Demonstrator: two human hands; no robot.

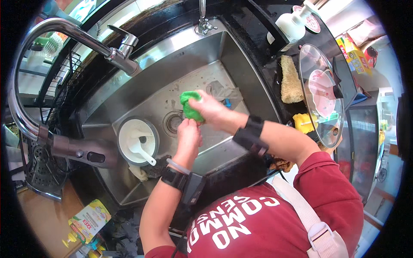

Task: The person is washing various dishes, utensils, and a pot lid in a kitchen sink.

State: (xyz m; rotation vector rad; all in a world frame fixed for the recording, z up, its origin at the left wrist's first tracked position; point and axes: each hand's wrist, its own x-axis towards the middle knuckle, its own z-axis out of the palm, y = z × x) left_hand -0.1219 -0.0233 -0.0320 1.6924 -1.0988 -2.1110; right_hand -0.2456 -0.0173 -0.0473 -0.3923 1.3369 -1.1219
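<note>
Both my hands are over the steel sink (144, 96), closed round a bunched green cloth (189, 99). My right hand (211, 111) grips its upper part from the right. Just below, my left hand (188, 136) pinches the lower end, its fingertips partly hidden. Left of the drain (173, 124) stands a white bowl (124, 139) in a larger pot or basin, with a white spoon (142, 150) resting in it. Behind my right hand, a clear crumpled plastic bag (226, 92) with a small blue piece lies on the sink floor.
A tall chrome faucet (19, 81) arches over the left side. On the right counter are a loofah (290, 79), a yellow sponge (303, 123), a glass lid (309, 56) and a white pump bottle (290, 26). A yellow-and-white pouch (90, 220) is at lower left.
</note>
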